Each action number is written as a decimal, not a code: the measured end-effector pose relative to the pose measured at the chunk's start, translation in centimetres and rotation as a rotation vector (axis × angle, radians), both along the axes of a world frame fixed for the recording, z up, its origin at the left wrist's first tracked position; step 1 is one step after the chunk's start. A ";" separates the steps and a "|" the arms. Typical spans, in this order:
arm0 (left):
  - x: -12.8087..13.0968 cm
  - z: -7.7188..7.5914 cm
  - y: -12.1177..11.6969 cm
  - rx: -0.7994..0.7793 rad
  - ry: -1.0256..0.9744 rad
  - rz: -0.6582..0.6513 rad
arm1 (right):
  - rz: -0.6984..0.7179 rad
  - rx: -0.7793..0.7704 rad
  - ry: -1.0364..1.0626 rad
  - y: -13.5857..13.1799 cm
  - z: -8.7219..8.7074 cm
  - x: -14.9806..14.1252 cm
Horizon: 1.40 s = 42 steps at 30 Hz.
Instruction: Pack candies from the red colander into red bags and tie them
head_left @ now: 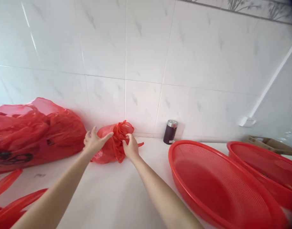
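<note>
A small red plastic bag, filled and with its top gathered in a crumpled bunch, stands on the white counter by the tiled wall. My left hand is at the bag's left side, thumb stretched out across it and fingers apart. On the right side, my right hand has its thumb and fingers closed on the crumpled plastic of the bag. What the bag contains is hidden.
A large, full red bag lies left, with more red plastic nearer. A dark flask with a silver lid stands by the wall. Two red mesh baskets and a cardboard box are right.
</note>
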<state>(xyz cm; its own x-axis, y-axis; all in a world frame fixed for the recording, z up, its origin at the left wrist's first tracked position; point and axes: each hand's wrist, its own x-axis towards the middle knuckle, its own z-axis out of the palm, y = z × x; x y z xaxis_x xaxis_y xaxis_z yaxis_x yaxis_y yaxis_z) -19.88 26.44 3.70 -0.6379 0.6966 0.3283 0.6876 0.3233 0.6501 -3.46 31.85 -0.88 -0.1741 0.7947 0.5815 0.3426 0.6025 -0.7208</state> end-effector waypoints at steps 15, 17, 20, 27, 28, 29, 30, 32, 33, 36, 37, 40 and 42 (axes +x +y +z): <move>1.0 -5.7 2.1 -0.247 0.110 -0.219 | 0.126 -0.216 -0.381 4.4 -2.7 -1.3; 1.0 -5.9 2.3 -0.251 0.110 -0.208 | 0.138 -0.203 -0.350 3.8 -2.8 -0.2; 1.1 -6.0 2.5 -0.244 0.103 -0.182 | 0.132 -0.191 -0.290 1.6 -2.2 2.4; 1.9 -5.3 1.8 -0.069 0.143 -0.061 | 0.134 0.055 -0.083 -7.6 -2.3 10.0; 2.2 -4.9 1.5 -0.031 0.159 -0.050 | 0.095 0.111 -0.127 -8.6 -2.6 11.0; 2.5 -4.5 1.1 0.007 0.176 -0.053 | 0.048 0.150 -0.194 -9.4 -3.0 11.8; 3.0 -4.1 0.6 0.041 0.196 -0.067 | 0.006 0.169 -0.272 -10.1 -3.3 12.6; 4.3 -3.5 -0.6 0.099 0.238 -0.134 | -0.045 0.151 -0.411 -11.3 -3.8 14.0; 5.1 -3.3 -1.4 0.144 0.255 -0.187 | -0.048 0.122 -0.456 -12.0 -3.9 14.5; 8.0 -3.9 -4.3 0.323 0.279 -0.380 | -0.003 0.032 -0.492 -14.5 -3.6 16.1; 9.0 -4.3 -5.3 0.361 0.281 -0.457 | 0.017 0.008 -0.486 -15.4 -3.4 16.6; 11.8 -6.2 -7.6 0.264 0.244 -0.658 | 0.081 -0.066 -0.471 -17.3 -2.8 19.1; 13.3 -7.5 -8.4 0.108 0.187 -0.731 | 0.090 -0.132 -0.449 -17.7 -3.0 21.3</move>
